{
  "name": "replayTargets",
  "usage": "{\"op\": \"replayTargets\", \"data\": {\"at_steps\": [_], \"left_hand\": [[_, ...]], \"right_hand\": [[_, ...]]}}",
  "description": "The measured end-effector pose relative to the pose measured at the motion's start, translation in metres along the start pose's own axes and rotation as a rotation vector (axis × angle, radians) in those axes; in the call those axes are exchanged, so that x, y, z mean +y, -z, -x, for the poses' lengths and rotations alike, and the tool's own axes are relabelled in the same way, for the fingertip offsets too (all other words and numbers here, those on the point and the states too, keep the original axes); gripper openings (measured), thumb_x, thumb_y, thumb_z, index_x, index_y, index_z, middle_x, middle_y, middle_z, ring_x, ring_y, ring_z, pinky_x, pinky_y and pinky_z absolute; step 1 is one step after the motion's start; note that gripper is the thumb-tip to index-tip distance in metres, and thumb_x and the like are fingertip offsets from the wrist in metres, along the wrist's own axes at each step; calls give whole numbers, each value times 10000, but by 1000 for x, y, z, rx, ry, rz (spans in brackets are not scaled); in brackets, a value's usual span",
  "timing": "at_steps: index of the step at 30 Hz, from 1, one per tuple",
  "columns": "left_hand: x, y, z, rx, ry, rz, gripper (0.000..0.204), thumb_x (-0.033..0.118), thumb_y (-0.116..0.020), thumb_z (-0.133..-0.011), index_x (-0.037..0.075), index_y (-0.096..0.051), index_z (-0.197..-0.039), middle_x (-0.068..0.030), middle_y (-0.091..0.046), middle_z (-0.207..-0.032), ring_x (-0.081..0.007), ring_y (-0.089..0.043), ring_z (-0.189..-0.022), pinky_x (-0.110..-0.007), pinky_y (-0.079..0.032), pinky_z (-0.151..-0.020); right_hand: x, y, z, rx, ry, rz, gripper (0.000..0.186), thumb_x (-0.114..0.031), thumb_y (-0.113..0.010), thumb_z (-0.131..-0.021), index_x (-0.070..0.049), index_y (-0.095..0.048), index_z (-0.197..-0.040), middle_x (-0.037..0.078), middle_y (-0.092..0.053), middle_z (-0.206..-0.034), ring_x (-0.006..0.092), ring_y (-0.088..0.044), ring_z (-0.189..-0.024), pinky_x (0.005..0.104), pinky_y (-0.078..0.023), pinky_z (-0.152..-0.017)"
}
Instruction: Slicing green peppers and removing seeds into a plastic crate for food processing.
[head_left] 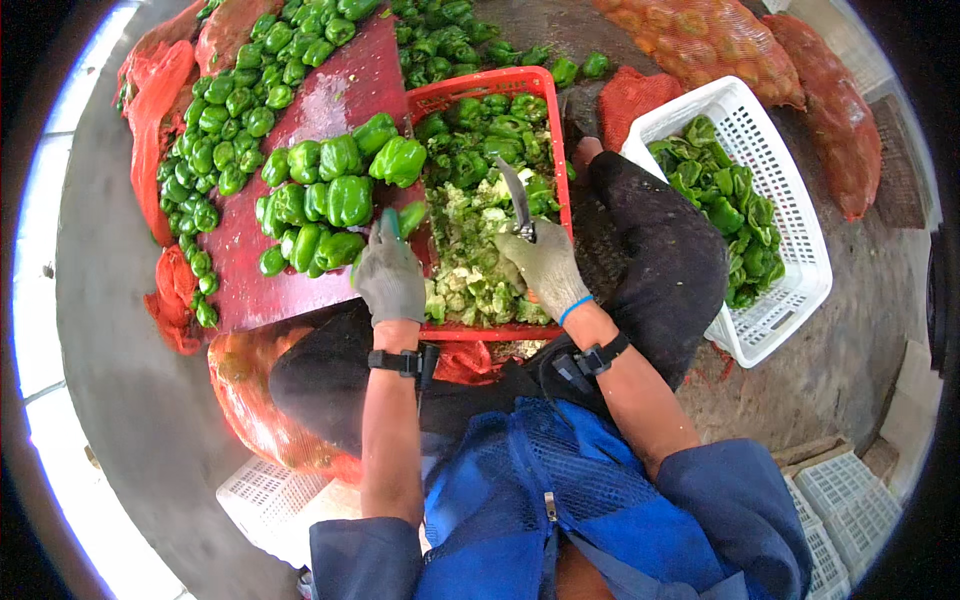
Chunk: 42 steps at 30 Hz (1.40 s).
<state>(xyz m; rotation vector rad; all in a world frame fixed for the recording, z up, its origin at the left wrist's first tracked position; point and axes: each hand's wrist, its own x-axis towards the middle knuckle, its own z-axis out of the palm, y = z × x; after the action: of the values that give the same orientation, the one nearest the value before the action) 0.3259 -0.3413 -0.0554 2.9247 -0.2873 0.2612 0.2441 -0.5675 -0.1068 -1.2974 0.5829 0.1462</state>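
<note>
My left hand (pixel 390 275), in a grey glove with green on a fingertip, is closed on a green pepper (pixel 411 218) that the fingers partly hide. It is at the right edge of a dark red board (pixel 330 95), close to a pile of green peppers (pixel 330 185). My right hand (pixel 545 262), gloved too, grips a curved knife (pixel 516 193) with its blade pointing away from me. Below the knife is a red crate (pixel 563 180), holding pale cut pepper cores and seeds (pixel 475 265) in its near part and green peppers (pixel 500 120) farther back.
On my right stands a white slatted crate (pixel 800 225) with cut green pepper pieces (pixel 725 200) inside. Filled mesh sacks (pixel 700 45) lie at the far right. More peppers (pixel 225 120) spread along the board's left side. Another full sack (pixel 255 400) is by my left knee.
</note>
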Motion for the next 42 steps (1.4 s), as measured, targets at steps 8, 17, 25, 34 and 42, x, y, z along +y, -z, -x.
{"op": "replayTargets", "data": {"at_steps": [8,17,25,34,42], "left_hand": [[57,1,-20,20,335,1240,556,-171,-574,-977,-41,-585,-1518,-131,-747,-1263,-178,-732,-972,-257,-593,-768],[253,50,26,-89,-448,771,667,232,-789,-906,31,-587,-1510,-237,-660,-1401,-417,-690,-1128,-486,-558,-1025],[64,52,45,292,126,953,507,-89,-633,-982,-7,-616,-1482,-86,-673,-1419,-181,-623,-1275,-335,-535,-1073],[-28,9,38,165,612,465,805,203,-906,-882,4,-499,-1547,-212,-605,-1471,-355,-623,-1245,-454,-527,-1108],[-50,-9,49,138,489,38,766,361,-920,-839,44,-616,-1466,-191,-671,-1316,-425,-591,-1253,-545,-514,-1076]], "right_hand": [[30,-25,-9,28,-73,202,275,-219,-714,-956,16,-703,-1099,214,-740,-1033,349,-729,-949,480,-594,-874],[49,7,10,-76,56,-441,319,-178,-716,-984,-12,-677,-1253,124,-716,-1063,251,-681,-911,385,-555,-786],[-31,-13,24,-180,-135,61,278,-238,-749,-958,4,-648,-1050,37,-612,-789,127,-562,-632,335,-473,-551],[-5,-24,16,-129,94,422,315,-240,-749,-959,45,-639,-1036,168,-680,-824,247,-699,-693,436,-577,-628],[-14,-38,20,-94,124,535,303,-236,-763,-948,22,-666,-1072,180,-671,-759,299,-692,-689,455,-574,-676]]}}
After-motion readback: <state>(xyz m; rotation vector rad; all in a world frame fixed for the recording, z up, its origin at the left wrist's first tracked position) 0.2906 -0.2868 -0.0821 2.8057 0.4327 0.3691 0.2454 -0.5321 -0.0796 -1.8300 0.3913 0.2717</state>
